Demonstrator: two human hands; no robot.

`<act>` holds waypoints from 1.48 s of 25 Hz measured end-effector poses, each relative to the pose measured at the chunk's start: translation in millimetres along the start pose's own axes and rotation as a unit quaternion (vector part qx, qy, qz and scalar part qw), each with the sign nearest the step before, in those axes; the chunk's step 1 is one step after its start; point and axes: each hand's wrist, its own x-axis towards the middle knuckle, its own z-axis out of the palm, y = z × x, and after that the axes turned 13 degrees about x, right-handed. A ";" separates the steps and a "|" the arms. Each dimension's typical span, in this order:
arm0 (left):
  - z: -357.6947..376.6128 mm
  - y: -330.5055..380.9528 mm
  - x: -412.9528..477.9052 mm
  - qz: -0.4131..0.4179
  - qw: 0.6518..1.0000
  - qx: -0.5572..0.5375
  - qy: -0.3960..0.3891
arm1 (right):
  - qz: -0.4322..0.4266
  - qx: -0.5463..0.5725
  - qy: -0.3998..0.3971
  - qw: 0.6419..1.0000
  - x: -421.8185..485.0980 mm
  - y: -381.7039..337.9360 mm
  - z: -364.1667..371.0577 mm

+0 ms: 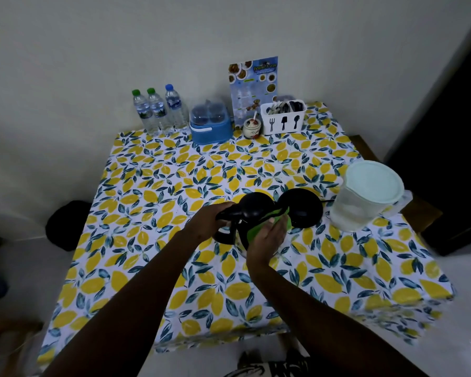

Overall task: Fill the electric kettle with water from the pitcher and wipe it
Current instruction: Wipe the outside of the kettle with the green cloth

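Observation:
A black electric kettle [256, 206] is held near the middle of the table, its lid shut. My left hand [206, 223] grips its black handle on the left side. My right hand [269, 236] presses a green cloth [259, 227] against the kettle's right side. Just right of the kettle lies its round black base [303, 208], with a cord running right. A clear plastic pitcher [365, 197] with a pale lid stands at the table's right edge, holding water.
The table wears a lemon-print cloth [174, 186]. Along the back wall stand three water bottles [158, 110], a blue condiment box [211, 123], a small jar [252, 127], a menu card [253, 88] and a white cutlery holder [283, 117]. A dark bag [65, 224] sits on the floor at left.

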 end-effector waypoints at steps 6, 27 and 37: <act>0.2 1.9 -3.1 0.016 0.999 -0.033 0.000 | 0.240 0.114 -0.057 0.962 50.2 76.8 -45.7; 5.4 -3.2 -1.0 -0.025 1.000 -0.003 0.007 | 0.319 0.138 -0.107 0.932 95.6 13.1 -37.6; 8.1 -12.3 2.8 -0.023 1.000 -0.004 0.014 | 0.435 0.189 0.017 0.880 19.1 1.2 8.5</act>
